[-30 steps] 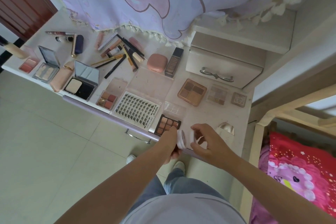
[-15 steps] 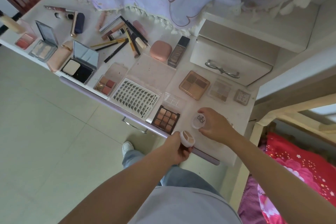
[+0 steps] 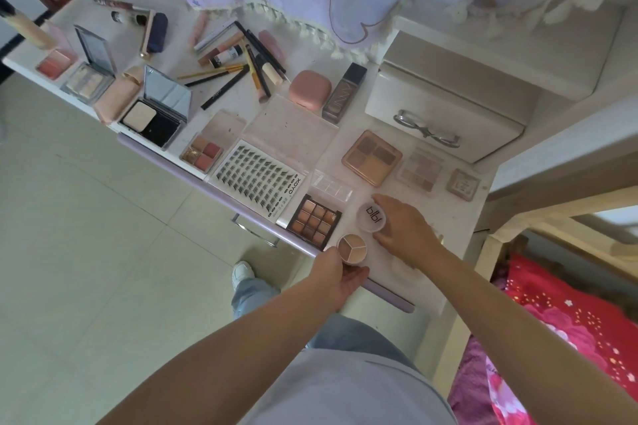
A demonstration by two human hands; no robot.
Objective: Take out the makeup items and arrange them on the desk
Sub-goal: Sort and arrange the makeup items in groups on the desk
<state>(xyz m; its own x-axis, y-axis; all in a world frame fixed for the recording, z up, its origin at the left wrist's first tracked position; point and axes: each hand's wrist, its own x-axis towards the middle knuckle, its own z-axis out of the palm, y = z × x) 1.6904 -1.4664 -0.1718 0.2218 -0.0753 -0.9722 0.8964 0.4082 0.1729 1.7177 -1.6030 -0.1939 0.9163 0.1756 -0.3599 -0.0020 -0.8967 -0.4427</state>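
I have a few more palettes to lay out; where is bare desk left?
Bare white desk shows right of the right hand, below the small square compact. A smaller gap lies between the pink rounded case and the scattered pencils. The left end and front edge by the lash tray are crowded.

Your left hand [image 3: 340,274] grips a small round pot [image 3: 351,247] of three tan and cream shades at the near edge of the white bench [image 3: 459,217]. Your right hand [image 3: 404,231] holds its round clear lid [image 3: 371,217], printed with black letters, flat on the bench just beyond the pot. Beside the lid to the left lies a dark square nine-pan eyeshadow palette [image 3: 316,221], then a white sheet of black false lash clusters [image 3: 260,178].
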